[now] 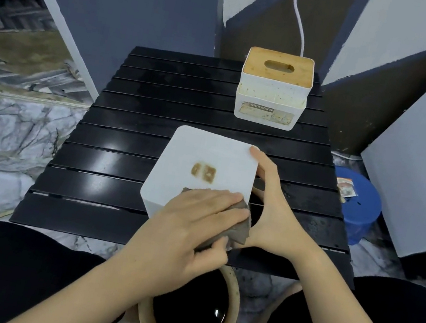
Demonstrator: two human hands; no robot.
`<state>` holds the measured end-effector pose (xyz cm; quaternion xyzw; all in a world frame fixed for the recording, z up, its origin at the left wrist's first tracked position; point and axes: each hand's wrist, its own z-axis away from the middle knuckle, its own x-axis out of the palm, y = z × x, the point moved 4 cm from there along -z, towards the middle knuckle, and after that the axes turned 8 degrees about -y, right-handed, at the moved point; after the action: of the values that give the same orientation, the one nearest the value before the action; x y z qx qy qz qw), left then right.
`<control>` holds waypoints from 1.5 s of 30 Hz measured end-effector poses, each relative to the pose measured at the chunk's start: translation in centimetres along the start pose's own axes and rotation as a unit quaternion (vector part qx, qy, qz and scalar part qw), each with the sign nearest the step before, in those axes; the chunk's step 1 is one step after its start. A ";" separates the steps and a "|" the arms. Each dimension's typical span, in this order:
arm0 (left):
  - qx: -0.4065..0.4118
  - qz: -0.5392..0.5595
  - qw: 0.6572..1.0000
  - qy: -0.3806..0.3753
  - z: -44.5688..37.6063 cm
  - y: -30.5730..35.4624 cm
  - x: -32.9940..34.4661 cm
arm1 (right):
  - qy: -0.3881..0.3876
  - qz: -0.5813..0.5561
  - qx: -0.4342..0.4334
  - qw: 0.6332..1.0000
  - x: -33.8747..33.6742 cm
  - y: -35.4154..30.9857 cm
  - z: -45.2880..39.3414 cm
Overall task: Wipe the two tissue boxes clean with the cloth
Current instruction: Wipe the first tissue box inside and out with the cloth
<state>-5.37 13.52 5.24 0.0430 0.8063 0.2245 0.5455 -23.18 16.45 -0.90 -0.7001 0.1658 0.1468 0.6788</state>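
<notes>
Two boxes sit on the black slatted counter (126, 129). Going from the left, the left hand (188, 231) is curled over a grey cloth (237, 228), fingers flat on top and thumb tucked under, pressing it on the near right corner of the near box (200, 159). That box looks turned bottom up, with a brown stain (203, 172) mid-face that the cloth has not reached. The right hand (270, 200) is open and cupped on the box's right side, steadying it, holding nothing else. Hard strokes toward the stain could slide the box left off the support, or tip it over the counter's near edge into the dark bowl (187, 319) below. Further right and back, the far box (274, 89), wooden lid on, appears still speckled; a wide sweep might knock it.
</notes>
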 end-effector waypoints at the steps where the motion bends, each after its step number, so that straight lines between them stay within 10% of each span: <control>1: 0.003 -0.010 1.000 0.009 0.4 -0.2 -0.2 | -0.002 -0.004 0.002 1.000 0.0 0.0 0.0; 12: -0.109 -0.051 0.989 0.084 3.9 -5.4 -3.0 | -0.003 -0.035 -0.005 0.999 0.2 -0.6 0.2; 30: -0.238 -0.079 0.965 -0.074 -6.9 -4.7 0.3 | 0.008 -0.030 -0.015 0.999 0.5 -0.6 0.0; 45: -0.348 -0.025 0.937 0.002 -4.1 -8.5 -1.9 | 0.017 -0.012 0.014 1.000 0.6 -0.6 0.4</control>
<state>-6.79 4.07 4.60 -0.1700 0.6795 0.4774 0.5306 -22.35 16.86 -0.60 -0.6950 0.1710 0.1246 0.6871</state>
